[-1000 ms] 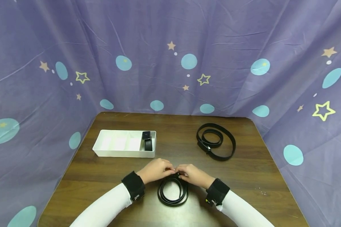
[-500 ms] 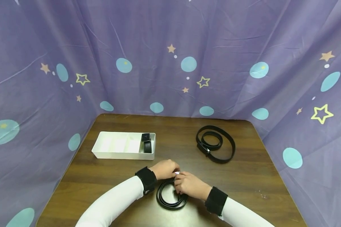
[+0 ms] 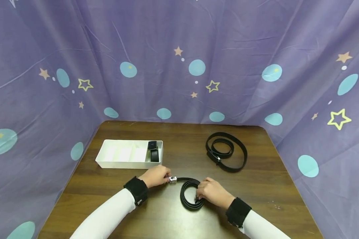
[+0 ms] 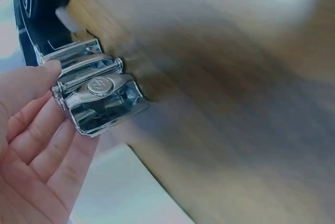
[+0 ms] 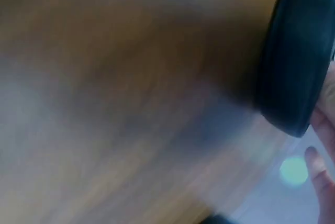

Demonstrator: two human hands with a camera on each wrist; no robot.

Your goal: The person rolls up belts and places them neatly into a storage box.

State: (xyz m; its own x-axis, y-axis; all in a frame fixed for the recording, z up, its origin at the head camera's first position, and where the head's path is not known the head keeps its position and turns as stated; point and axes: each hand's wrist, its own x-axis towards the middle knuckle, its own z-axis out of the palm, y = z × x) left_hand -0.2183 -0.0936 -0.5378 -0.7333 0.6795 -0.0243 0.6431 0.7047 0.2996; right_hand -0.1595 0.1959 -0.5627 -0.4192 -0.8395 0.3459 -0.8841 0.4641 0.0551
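A white tray (image 3: 119,164) sits on the counter (image 3: 155,214), toward its far left, with thin dividers running across it. In its rightmost section lies a black rolled belt (image 3: 154,154), its top reaching near the rim.

The belt (image 3: 183,196) in the hands is in front of the tray and to its right, mostly wound in a round coil on the counter. A short stretch of strap runs left from the coil to a silver buckle (image 3: 172,179). The left hand (image 3: 154,176) has its grip clamped on the buckle, thumb against fingers, just in front of the tray's near right corner. The right hand (image 3: 214,192) has its grip closed on the coil's right side, fingers bent over the edge.

Well apart, at the far right of the counter, a loose belt (image 3: 212,154) lies in two loops, a silver piece showing on it.
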